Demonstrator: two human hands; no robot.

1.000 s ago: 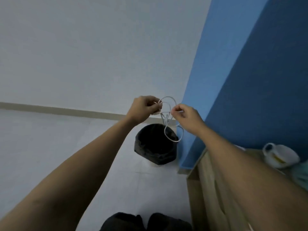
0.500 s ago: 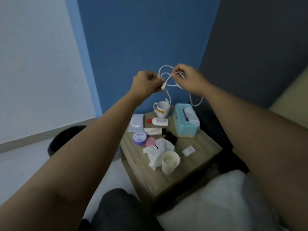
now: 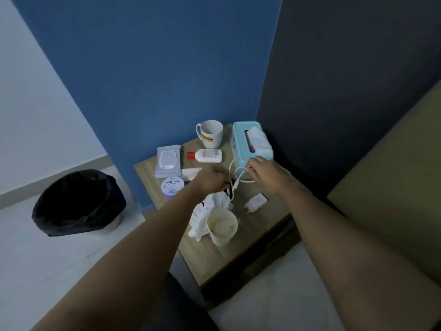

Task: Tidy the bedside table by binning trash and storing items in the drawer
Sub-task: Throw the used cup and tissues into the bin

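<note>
Whereas a second ago both hands worked the loops up over the bin, they have now come down low over the light wooden bedside counter (image 3: 262,225), bringing the white charging cable (image 3: 231,167) with them. The right hand (image 3: 265,174) pinches the gathered loops between thumb and fingertips, just in front of the pale teal plastic tissue box (image 3: 239,144) at 1 o'clock. The left hand (image 3: 212,181) is curled beside the dangling plug end, but it is blurred and I cannot tell whether it has a grip. To my eye the cable is being bundled for storing, not thrown out. No drawer shows yet, so a hand must come free to open it.

Just below the hands, at 6 o'clock, lie a crumpled white tissue (image 3: 205,211) and a cream paper cup (image 3: 222,226), likely trash, with a small white plug adapter (image 3: 256,201) at 4. A white mug with a yellow label (image 3: 210,134) stands at 12, and a white bottle with a red cap (image 3: 206,156) lies before it. A grey wet-wipes pack (image 3: 167,161) and a round purple jar (image 3: 173,186) sit at 10. The round bin with a black liner (image 3: 78,204) is on the floor at 9 o'clock, well apart.
</note>
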